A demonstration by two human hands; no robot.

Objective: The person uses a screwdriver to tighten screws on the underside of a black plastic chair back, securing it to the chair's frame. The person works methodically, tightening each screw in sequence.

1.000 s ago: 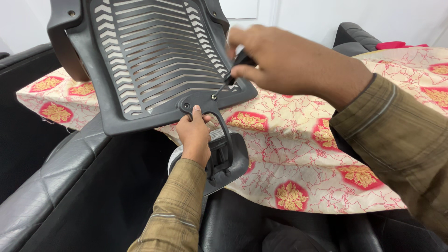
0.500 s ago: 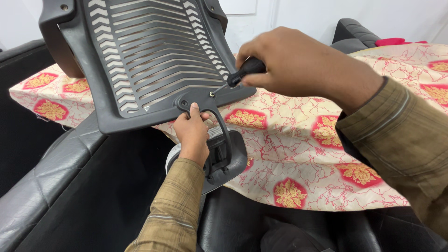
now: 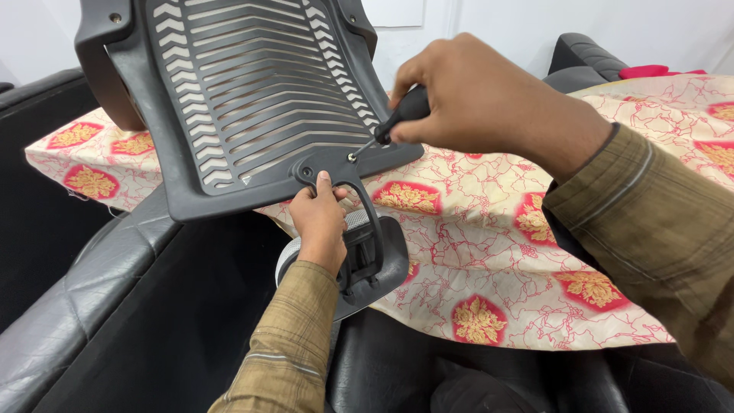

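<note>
A dark grey slotted plastic chair back [image 3: 252, 99] stands tilted over a cloth-covered surface. At its lower edge a black curved bracket [image 3: 336, 172] joins it to a black base part [image 3: 378, 264]. My left hand [image 3: 319, 222] grips this bracket from below, thumb pressed on the plate. My right hand [image 3: 478, 99] is closed around the black handle of a screwdriver [image 3: 397, 118]. The metal tip rests on a screw in the bracket plate, near the chair back's lower right corner.
A cream cloth with red and gold flower patches [image 3: 489, 229] covers the surface under the parts. Black leather sofa cushions [image 3: 99, 306] lie to the left and below. A white wall stands behind, and a red item [image 3: 650, 71] sits at the far right.
My right hand shifted slightly right and the screwdriver handle turned more into view, its tip staying at the screw. The chair back shifted slightly. My left hand kept its grip.
</note>
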